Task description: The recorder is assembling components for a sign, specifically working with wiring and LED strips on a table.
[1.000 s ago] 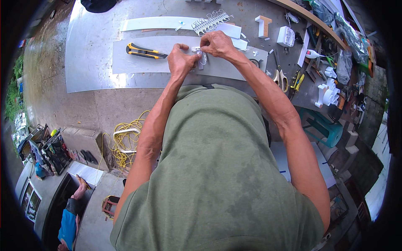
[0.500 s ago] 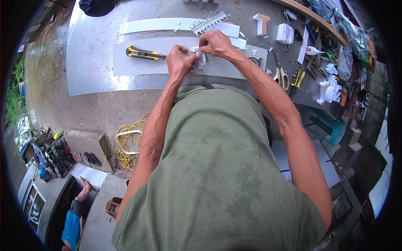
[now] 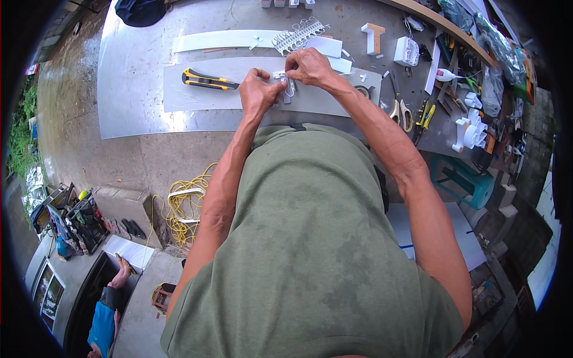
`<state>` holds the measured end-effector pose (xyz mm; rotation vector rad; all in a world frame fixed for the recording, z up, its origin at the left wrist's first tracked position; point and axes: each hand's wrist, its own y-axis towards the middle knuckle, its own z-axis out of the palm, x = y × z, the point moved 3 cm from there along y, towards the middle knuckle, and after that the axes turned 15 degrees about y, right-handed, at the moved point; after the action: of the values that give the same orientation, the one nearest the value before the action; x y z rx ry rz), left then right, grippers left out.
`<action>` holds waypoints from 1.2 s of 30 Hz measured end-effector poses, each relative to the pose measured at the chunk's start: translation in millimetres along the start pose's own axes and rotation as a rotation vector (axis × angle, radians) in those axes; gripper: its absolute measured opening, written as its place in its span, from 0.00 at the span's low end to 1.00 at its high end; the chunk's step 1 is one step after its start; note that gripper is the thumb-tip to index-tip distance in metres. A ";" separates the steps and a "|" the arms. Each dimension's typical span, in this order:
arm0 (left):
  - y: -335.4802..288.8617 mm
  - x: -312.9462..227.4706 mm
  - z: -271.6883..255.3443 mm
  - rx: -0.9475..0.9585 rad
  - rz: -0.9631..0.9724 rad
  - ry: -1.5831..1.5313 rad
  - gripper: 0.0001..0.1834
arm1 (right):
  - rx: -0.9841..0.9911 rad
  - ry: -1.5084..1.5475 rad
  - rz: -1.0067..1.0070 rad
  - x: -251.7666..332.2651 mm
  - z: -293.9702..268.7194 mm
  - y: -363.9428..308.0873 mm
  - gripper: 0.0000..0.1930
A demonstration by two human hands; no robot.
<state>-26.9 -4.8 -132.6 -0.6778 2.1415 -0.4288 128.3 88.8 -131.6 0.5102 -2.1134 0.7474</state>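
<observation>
Both my hands meet over the near edge of the metal worktable, fingers pinched together. My left hand (image 3: 258, 92) grips a small white piece with a thin wire loop (image 3: 287, 95) from its left side. The fingertips of my right hand (image 3: 308, 65) pinch at the upper end of that same piece, whose exact shape is partly hidden by the fingers. Beneath lies a grey sheet (image 3: 191, 98). A yellow-and-black utility knife (image 3: 210, 80) rests on it, left of my left hand. Just beyond my right hand is a bundle of white LED modules with looped wires (image 3: 296, 36).
White strips (image 3: 227, 40) lie farther back. To the right are a letter-shaped block (image 3: 373, 39), a white box (image 3: 407, 52), scissors (image 3: 401, 114), yellow-handled pliers (image 3: 426, 114) and a tape roll (image 3: 362, 90). Yellow cord (image 3: 182, 209) coils on the floor; a person (image 3: 102, 322) is at lower left.
The whole view has shifted slightly. My hands stay on the small white piece, with only small finger movements; the right fingertips sit a little closer to the left ones.
</observation>
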 end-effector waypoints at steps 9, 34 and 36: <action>-14.0 4.0 3.3 0.037 -0.001 0.077 0.23 | 0.001 -0.015 -0.001 -0.9 0.7 1.5 0.09; -10.6 -0.8 -2.2 0.087 -0.051 0.007 0.20 | 0.106 -0.012 0.046 3.2 -6.5 13.1 0.12; -12.2 -1.4 -2.3 0.084 -0.041 0.009 0.20 | 0.083 0.001 0.035 2.9 -6.0 12.3 0.12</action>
<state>-24.1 -13.5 -124.1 -0.6743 2.1081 -0.5423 122.9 101.6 -130.4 0.5188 -2.1022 0.8584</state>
